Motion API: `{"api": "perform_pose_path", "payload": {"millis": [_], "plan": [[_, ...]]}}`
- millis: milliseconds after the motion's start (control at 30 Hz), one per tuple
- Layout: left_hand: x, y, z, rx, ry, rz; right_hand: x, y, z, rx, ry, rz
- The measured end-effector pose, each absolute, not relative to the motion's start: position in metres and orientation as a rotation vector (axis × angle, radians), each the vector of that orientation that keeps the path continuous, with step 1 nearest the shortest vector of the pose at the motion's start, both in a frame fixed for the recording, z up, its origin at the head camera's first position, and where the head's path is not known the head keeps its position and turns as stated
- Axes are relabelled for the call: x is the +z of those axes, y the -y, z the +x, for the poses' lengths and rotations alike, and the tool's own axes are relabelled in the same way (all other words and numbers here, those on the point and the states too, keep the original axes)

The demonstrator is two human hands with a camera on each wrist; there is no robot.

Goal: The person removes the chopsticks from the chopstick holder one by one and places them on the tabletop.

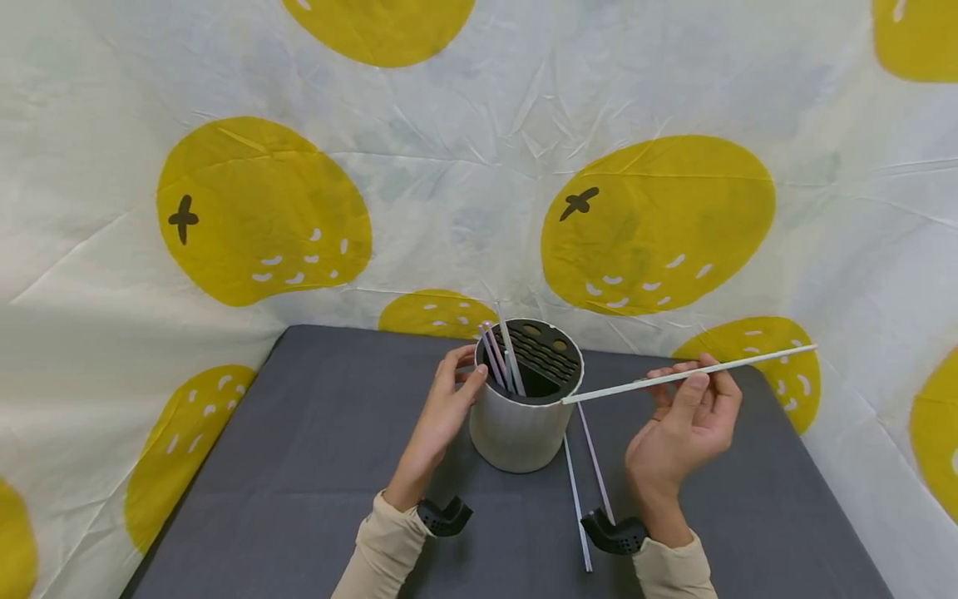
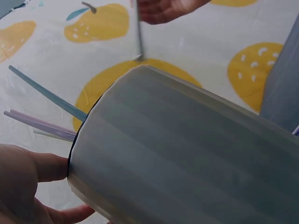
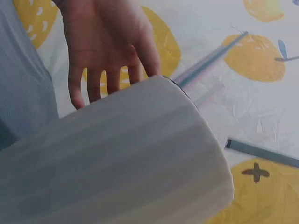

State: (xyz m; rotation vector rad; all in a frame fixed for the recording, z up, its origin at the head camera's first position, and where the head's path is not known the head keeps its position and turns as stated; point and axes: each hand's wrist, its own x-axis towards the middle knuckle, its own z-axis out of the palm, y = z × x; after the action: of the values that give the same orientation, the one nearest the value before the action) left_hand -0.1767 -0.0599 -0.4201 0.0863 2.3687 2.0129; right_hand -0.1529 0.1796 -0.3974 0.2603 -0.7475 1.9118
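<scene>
Head view: right grip (image 1: 683,437) pinches stick (image 1: 617,390), long axis dipping leftward; left grip (image 1: 446,408) apparently holds cup (image 1: 516,437).

The head view looks forward and down across the counter (image 1: 299,466); both wrist views show the cylindrical holder (image 1: 518,437) close, from opposite sides.

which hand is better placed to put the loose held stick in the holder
Probably the right hand: it pinches the pale stick, with one end near the holder, while the left hand touches the holder's side.
</scene>
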Motion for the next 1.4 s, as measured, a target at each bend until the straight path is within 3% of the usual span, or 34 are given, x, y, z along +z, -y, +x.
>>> {"api": "perform_pose_path", "payload": {"millis": [333,767,967,1400], "plan": [[-0.417,0.061,-0.176,2.02,-2.362,0.073,-0.424,-0.198,-0.15,1.94,1.19,0.052],[-0.418,0.061,-0.175,2.018,-2.365,0.09,-0.465,-0.218,-0.151,1.727,2.068,-0.469],[-0.417,0.06,-0.175,2.017,-2.362,0.084,-0.484,-0.227,-0.156,1.491,2.373,-0.491],[-0.421,0.06,-0.177,2.014,-2.36,0.093,-0.518,-0.232,-0.159,0.967,2.758,-0.263]]}}
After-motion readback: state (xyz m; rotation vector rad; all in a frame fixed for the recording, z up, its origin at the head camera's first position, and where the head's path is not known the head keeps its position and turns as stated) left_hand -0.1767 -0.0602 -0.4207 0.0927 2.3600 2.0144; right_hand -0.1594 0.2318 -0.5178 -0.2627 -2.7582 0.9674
